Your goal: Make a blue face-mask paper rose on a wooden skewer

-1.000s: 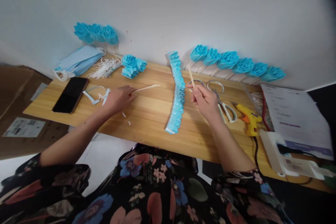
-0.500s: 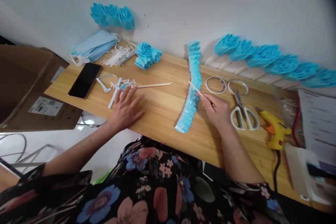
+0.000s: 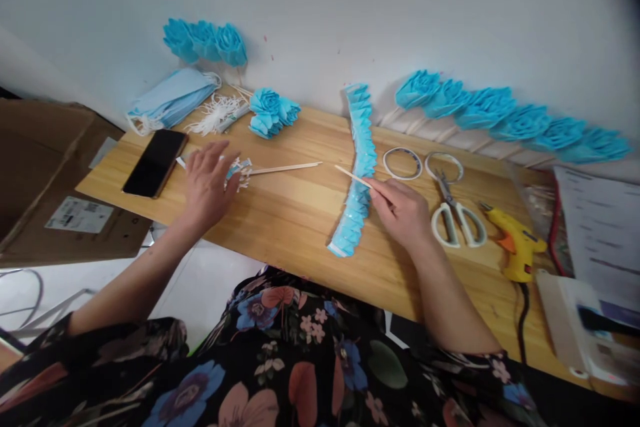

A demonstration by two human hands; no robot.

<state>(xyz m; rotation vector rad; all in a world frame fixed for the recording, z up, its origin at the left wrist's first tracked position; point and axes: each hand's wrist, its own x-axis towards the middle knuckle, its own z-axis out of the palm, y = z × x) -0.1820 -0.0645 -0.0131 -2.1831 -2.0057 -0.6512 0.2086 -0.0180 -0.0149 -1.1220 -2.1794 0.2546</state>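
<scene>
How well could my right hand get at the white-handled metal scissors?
Probably yes: the white-handled metal scissors lie uncovered beside your right hand, though the thin pale wooden stick in its grip may need putting down first.

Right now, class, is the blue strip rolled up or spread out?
Spread out: the blue strip runs lengthwise in a gentle curve, its ends well apart, with no coil showing.

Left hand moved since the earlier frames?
Yes. Judged against the black phone, the left hand has shifted left, toward it.
</scene>
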